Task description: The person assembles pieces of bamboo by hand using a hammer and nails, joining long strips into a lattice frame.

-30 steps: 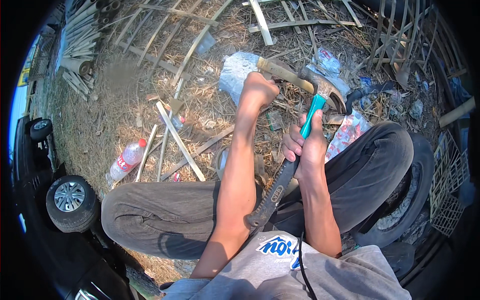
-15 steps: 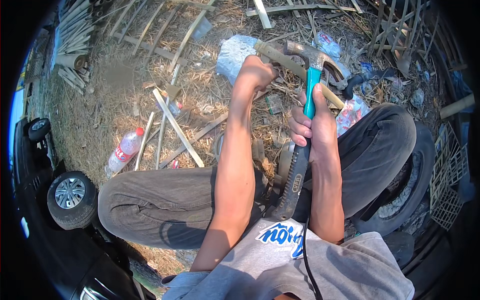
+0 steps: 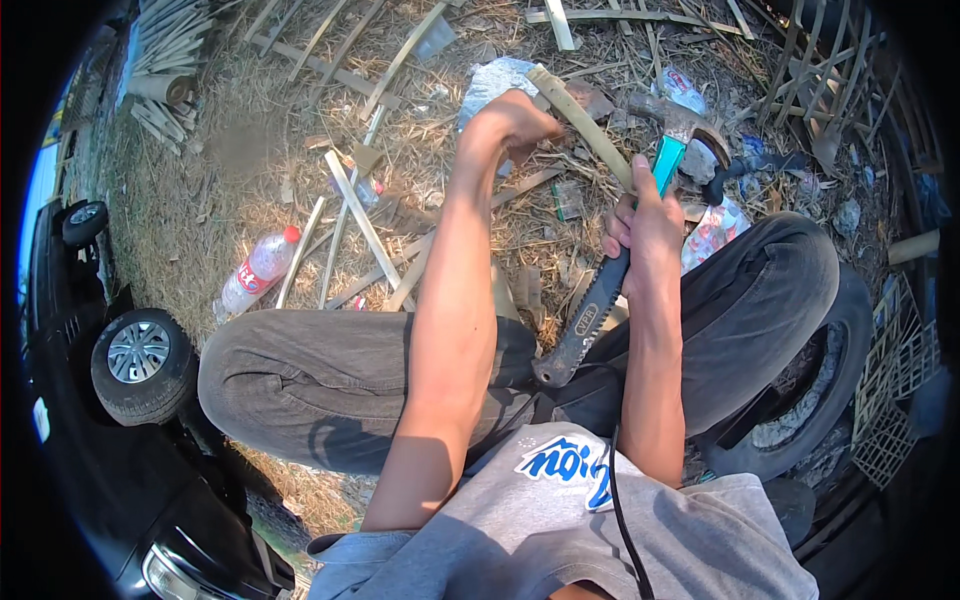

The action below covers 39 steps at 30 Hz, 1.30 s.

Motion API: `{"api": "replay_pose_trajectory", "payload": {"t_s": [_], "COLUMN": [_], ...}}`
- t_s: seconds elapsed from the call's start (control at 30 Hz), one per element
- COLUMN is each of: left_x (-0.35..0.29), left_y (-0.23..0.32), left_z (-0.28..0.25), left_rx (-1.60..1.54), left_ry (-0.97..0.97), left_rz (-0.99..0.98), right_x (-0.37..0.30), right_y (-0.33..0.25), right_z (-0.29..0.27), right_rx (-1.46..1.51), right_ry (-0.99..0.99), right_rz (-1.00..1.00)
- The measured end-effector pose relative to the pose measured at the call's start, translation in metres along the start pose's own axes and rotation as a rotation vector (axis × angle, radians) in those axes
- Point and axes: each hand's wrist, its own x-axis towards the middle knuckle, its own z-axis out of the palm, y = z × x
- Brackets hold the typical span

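My right hand [image 3: 648,235] is wrapped round the handle of a claw hammer [image 3: 668,162]. The handle is teal near the head and black with a ridged edge lower down, its butt pointing at my lap. The dark steel head points away from me, off to the right. A split bamboo strip [image 3: 590,125] slants between my hands; its near end passes behind my right thumb. My left hand [image 3: 512,118] is closed with curled fingers, just left of the strip. Whatever its fingers hold is hidden beneath it. A crumpled whitish plastic bag [image 3: 492,82] lies beyond it.
Bamboo slats [image 3: 362,220] lie on straw-covered ground by a red-capped plastic bottle [image 3: 258,272]. A bamboo lattice [image 3: 835,75] stands far right; an old tyre [image 3: 850,345] lies beside my right knee. A black vehicle [image 3: 110,480] is at left, with stacked bamboo [image 3: 175,40] beyond.
The hammer has swung right, its head moving from over the bamboo strip to beside it. My left hand stays closed near the strip. The whole view has shifted slightly.
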Motion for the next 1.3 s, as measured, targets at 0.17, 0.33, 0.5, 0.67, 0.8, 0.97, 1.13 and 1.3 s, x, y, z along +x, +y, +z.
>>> {"api": "replay_pose_trajectory", "payload": {"t_s": [0.17, 0.33, 0.5, 0.67, 0.8, 0.97, 1.13, 1.3], "left_x": [0.003, 0.021, 0.044, 0.059, 0.063, -0.008, -0.012, 0.021], "left_y": [0.007, -0.011, -0.013, -0.001, -0.018, -0.042, -0.037, -0.085], "left_z": [-0.048, -0.084, -0.087, -0.089, -0.100, -0.008, 0.011, 0.061], "left_rx": [0.189, 0.369, 0.571, 0.930, 0.731, 0.389, -0.031, -0.534], "left_ry": [-0.206, -0.286, -0.322, -0.234, 0.005, 1.161, 0.304, 0.195], "left_rz": [-0.018, 0.008, 0.014, 0.045, 0.224, 0.322, -0.142, 0.081], "right_x": [0.024, 0.038, 0.047, 0.054, 0.063, 0.071, 0.066, 0.053], "right_y": [0.027, 0.048, 0.067, 0.077, 0.083, 0.083, 0.083, 0.072], "right_z": [0.006, 0.011, 0.017, 0.022, 0.027, 0.021, 0.025, 0.027], "right_rx": [-0.217, -0.584, -0.518, -0.539, -0.466, -0.386, -0.283, -0.432], "right_ry": [0.093, 0.010, -0.157, -0.097, -0.056, -0.036, -0.097, -0.034], "right_rz": [-0.139, -0.034, 0.198, 0.182, 0.191, 0.158, 0.234, 0.085]}}
